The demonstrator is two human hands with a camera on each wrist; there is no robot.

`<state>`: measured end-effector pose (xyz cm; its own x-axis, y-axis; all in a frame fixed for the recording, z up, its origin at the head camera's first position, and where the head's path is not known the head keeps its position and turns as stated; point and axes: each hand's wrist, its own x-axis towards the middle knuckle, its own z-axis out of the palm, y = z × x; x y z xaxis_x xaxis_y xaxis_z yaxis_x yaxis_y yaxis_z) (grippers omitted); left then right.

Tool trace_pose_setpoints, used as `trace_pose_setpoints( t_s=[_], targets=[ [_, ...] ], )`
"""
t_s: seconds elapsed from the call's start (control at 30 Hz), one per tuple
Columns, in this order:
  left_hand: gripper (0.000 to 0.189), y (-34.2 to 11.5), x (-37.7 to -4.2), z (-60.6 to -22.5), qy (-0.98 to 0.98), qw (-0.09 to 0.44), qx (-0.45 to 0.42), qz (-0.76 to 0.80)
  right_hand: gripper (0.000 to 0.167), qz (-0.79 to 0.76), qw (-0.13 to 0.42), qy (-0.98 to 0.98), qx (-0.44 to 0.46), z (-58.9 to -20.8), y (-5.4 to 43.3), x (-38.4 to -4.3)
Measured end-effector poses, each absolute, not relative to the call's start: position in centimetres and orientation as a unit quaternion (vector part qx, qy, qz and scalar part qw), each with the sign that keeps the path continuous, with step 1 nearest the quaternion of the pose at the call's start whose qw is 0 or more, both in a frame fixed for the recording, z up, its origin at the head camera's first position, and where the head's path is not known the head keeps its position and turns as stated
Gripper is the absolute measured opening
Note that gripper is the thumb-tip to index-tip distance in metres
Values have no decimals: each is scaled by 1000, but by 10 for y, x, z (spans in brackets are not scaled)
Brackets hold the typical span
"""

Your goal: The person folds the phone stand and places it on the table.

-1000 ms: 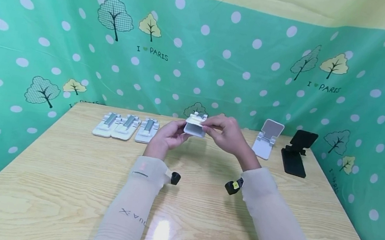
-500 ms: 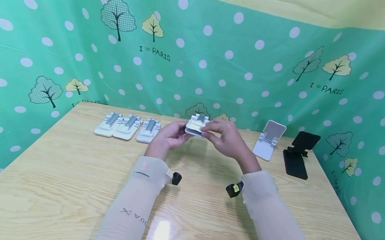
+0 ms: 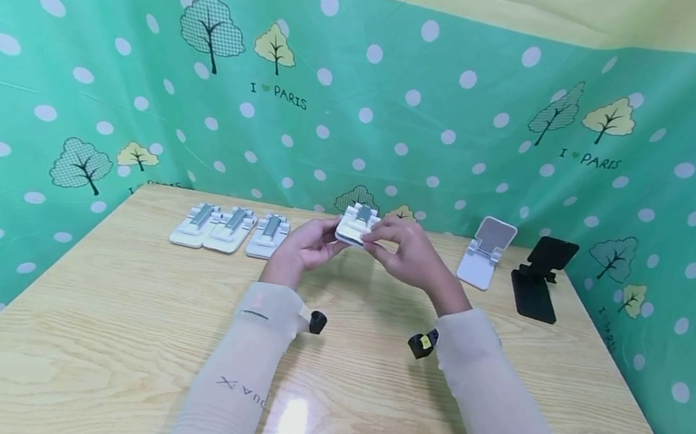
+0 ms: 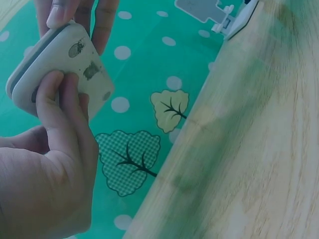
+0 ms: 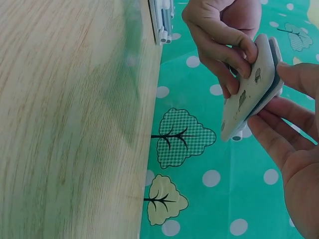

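A white folding phone stand (image 3: 353, 228) is held above the far part of the table, its two plates lying almost flat together. My left hand (image 3: 312, 244) grips it from the left and below. In the left wrist view, fingertips press the underside of the stand (image 4: 70, 64), which has worn dark patches. My right hand (image 3: 409, 251) pinches the near right edge between thumb and fingers. A thin gap between the plates shows in the right wrist view of the stand (image 5: 251, 94). The right hand partly covers it in the head view.
Three folded white phone stands (image 3: 266, 237) lie in a row at the back left of the wooden table (image 3: 101, 330). At the back right stand an unfolded white phone stand (image 3: 478, 266) and an unfolded black one (image 3: 532, 293). A green patterned cloth (image 3: 368, 85) hangs behind.
The stand's upper plate has folded down onto the lower one, closing the wide gap seen a second ago. Both hands keep their hold in nearly the same place.
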<state>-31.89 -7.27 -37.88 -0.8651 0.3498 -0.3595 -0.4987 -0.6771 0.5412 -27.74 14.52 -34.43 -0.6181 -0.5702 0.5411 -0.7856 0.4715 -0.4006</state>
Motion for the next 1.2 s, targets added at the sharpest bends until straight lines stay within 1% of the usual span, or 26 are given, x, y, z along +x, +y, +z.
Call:
trace_pose_setpoints(
  t_s=[0.3,0.67,0.73,0.97,1.13,1.2],
  targets=[
    [41,-74,-319,-381,353,218,-88,906,12,308,167,-840,415,-344,143,-276],
    [44,-75,-320,-381,365,233,-78,898,11,295,172,-845,411,-345,142,-275],
    [44,-75,-320,-381,382,228,-75,893,11,293,166,-848,410,-346,142,-275],
    [38,-69,-314,-383,447,204,-79,868,14,292,117,-869,381,-354,155,-279],
    [37,-66,-313,-386,473,198,-89,854,18,280,107,-887,352,-360,174,-283],
    [37,-68,-314,-387,482,194,-94,849,20,276,112,-893,338,-360,184,-285]
  ],
)
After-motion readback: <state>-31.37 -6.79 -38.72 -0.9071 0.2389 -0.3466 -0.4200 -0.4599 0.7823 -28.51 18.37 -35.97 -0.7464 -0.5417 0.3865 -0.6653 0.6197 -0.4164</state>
